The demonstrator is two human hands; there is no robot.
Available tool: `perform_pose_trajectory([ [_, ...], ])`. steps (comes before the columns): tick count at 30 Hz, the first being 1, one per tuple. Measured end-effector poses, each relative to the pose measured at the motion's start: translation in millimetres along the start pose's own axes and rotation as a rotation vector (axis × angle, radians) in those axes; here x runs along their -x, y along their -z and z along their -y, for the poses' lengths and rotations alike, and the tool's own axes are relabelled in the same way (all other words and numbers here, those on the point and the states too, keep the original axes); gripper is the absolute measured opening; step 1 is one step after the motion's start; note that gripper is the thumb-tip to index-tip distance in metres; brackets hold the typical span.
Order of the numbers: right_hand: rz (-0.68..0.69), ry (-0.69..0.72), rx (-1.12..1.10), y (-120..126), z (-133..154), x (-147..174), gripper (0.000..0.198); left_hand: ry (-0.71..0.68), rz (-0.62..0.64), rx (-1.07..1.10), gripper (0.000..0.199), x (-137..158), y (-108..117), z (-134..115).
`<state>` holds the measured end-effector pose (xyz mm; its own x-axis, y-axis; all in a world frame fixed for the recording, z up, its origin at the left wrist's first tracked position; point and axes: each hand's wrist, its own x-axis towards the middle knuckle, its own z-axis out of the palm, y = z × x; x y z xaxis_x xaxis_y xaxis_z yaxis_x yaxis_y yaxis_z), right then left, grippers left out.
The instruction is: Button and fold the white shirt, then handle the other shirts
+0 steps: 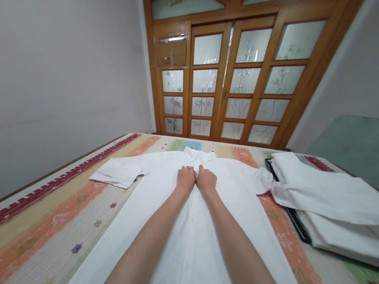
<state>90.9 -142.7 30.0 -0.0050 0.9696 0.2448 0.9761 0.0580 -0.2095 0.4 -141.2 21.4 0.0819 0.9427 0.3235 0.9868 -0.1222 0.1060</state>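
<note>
A white button-up shirt (156,193) lies spread front side up, with its collar (205,155) at the far end. My left hand (186,178) and my right hand (206,179) meet at the front placket just below the collar. Both have curled fingers closed on the shirt's fabric; the fingertips and any button between them are hidden. The sleeve at the left (117,171) lies bent outward on the cover. Toward the right, the other sleeve (326,198) stretches across a pile of folded white cloth (345,242).
Beneath the shirt is a patterned, striped cover (57,218). A black edge (298,225) shows along the white pile. Wooden doors with glass panes (226,73) stand beyond the far edge, a wall (65,55) rises at left, and a pale green panel (363,143) stands at right.
</note>
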Motion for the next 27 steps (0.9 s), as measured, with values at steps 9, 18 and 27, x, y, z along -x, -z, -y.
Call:
perform_pose_trajectory([
  [9, -0.024, -0.006, -0.047, 0, -1, 0, 0.03, -0.101, -0.005, 0.084, 0.028, 2, 1, 6],
  [18, -0.002, -0.132, -0.404, 0, -19, -13, 0.023, -0.168, -0.039, 0.183, 0.021, -6, 1, 6],
  [27, 0.049, 0.004, -0.642, -5, -38, -21, 0.02, -0.162, -0.06, 0.313, 0.011, -9, -6, 15],
])
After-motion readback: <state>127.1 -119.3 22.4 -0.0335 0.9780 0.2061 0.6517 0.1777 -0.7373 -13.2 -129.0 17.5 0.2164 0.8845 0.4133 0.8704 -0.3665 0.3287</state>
